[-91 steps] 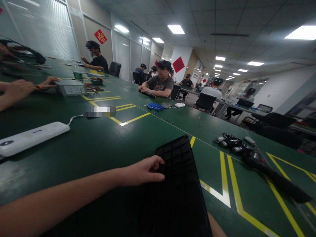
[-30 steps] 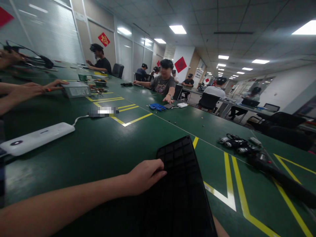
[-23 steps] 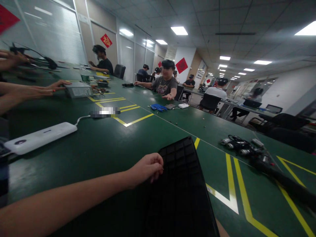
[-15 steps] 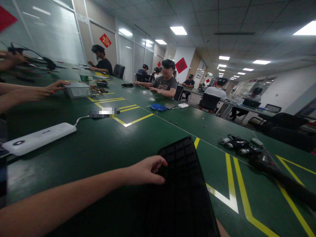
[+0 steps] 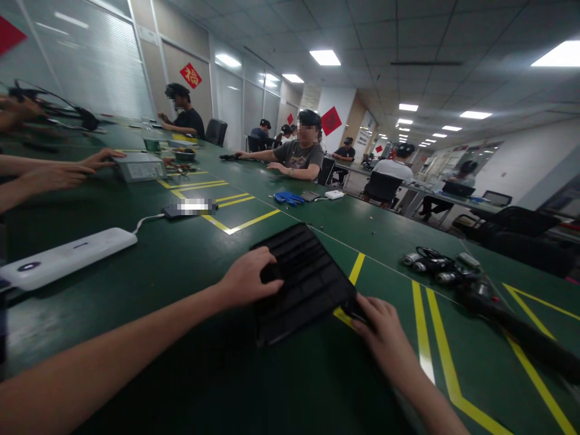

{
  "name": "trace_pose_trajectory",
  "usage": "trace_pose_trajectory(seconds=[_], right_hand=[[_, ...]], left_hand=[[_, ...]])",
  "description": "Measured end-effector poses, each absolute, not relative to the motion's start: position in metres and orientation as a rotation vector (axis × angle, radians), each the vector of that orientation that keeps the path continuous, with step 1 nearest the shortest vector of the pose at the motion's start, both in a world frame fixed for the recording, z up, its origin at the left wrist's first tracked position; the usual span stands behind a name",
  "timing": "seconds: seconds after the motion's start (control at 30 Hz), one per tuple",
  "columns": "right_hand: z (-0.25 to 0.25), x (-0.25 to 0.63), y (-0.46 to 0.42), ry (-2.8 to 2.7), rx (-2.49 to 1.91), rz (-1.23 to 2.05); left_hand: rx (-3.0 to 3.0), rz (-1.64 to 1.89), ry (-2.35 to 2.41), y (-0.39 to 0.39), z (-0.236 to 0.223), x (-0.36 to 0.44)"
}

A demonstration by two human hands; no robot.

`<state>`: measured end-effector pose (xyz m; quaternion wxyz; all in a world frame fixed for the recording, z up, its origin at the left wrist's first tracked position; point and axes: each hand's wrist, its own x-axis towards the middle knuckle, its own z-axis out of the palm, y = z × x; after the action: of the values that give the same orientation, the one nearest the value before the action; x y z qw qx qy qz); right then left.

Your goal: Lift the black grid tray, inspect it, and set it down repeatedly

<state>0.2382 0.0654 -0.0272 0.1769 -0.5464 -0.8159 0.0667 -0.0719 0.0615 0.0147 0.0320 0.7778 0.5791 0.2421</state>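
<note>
A black ribbed plastic tray (image 5: 303, 278) lies flat on the green table (image 5: 190, 266), turned at an angle in front of me. My left hand (image 5: 249, 279) rests on its left side with fingers curled over the ribs. My right hand (image 5: 383, 332) grips the tray's near right corner, fingers closed on the edge. Both forearms reach in from the bottom of the view.
A white power strip (image 5: 63, 257) with its cable lies at the left. Black cables and small cylindrical parts (image 5: 435, 269) sit at the right. Blue gloves (image 5: 287, 197) lie farther back. Another person's hands (image 5: 54, 172) reach in from the left; several people sit along the table.
The tray has slid away from me and turned, now lying crosswise. My right hand has come into view and taken its corner. My left hand moved forward with it.
</note>
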Motion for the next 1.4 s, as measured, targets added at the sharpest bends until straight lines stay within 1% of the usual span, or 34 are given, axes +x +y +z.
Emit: trace_pose_trajectory(seconds=[0.07, 0.13, 0.2, 0.27, 0.37, 0.43, 0.53, 0.6, 0.67, 0.73, 0.77, 0.8, 0.87, 1.0, 1.07, 1.13, 1.17, 1.27, 1.3, 1.33, 1.4], right_hand=[[-0.029, 0.269, 0.081, -2.186, -1.736, 0.135], [-0.036, 0.302, 0.094, -2.05, -1.909, -0.013], [-0.045, 0.329, 0.102, -1.966, -2.08, -0.099], [-0.054, 0.347, 0.104, -1.949, -2.191, -0.133], [-0.059, 0.356, 0.102, -1.949, -2.291, -0.108], [-0.057, 0.354, 0.1, -1.944, -2.308, -0.136], [-0.047, 0.338, 0.096, -1.883, -2.265, -0.312], [-0.04, 0.316, 0.092, -1.884, -2.168, -0.398], [-0.034, 0.286, 0.084, -2.002, -2.035, -0.371], [-0.03, 0.25, 0.071, -2.194, -1.906, -0.204], [-0.029, 0.233, 0.063, -2.296, -1.837, -0.08], [-0.029, 0.217, 0.054, -2.37, -1.771, 0.026], [-0.029, 0.192, 0.036, -2.537, -1.619, 0.156], [-0.025, 0.173, 0.02, -2.724, -1.477, 0.314], [-0.022, 0.182, 0.028, -2.737, -1.462, 0.284], [-0.019, 0.203, 0.043, -2.673, -1.535, 0.127], [-0.019, 0.217, 0.052, -2.59, -1.626, -0.001], [-0.026, 0.268, 0.076, -2.216, -1.971, -0.433], [-0.03, 0.284, 0.081, -2.128, -2.058, -0.504], [-0.034, 0.298, 0.085, -2.054, -2.163, -0.489], [-0.041, 0.316, 0.088, -1.995, -2.343, -0.311]], left_hand=[[2.32, 0.679, 2.091, 0.077, 0.021, -0.102], [2.195, 0.566, 2.387, 0.089, 0.024, -0.132], [2.051, 0.448, 2.559, 0.098, 0.023, -0.157], [1.932, 0.378, 2.623, 0.102, 0.019, -0.175], [1.852, 0.364, 2.643, 0.106, 0.013, -0.189], [1.857, 0.404, 2.652, 0.106, 0.013, -0.19], [1.915, 0.551, 2.633, 0.104, 0.016, -0.178], [1.996, 0.664, 2.545, 0.099, 0.014, -0.157], [2.104, 0.723, 2.377, 0.09, 0.006, -0.128], [2.235, 0.696, 2.131, 0.08, -0.006, -0.097], [2.325, 0.671, 1.882, 0.075, -0.013, -0.082], [2.384, 0.643, 1.731, 0.071, -0.018, -0.07], [2.441, 0.544, 1.513, 0.067, -0.026, -0.054], [2.442, 0.396, 1.443, 0.069, -0.026, -0.049], [2.472, 0.432, 1.493, 0.067, -0.022, -0.05], [2.526, 0.476, 1.504, 0.058, -0.015, -0.047], [2.553, 0.472, 1.466, 0.05, -0.011, -0.043], [2.58, 0.311, 1.154, 0.02, 0.002, -0.029], [2.569, 0.251, 1.039, 0.011, 0.006, -0.024], [2.555, 0.204, 0.943, 0.004, 0.009, -0.019], [2.531, 0.16, 0.842, -0.005, 0.012, -0.014]])
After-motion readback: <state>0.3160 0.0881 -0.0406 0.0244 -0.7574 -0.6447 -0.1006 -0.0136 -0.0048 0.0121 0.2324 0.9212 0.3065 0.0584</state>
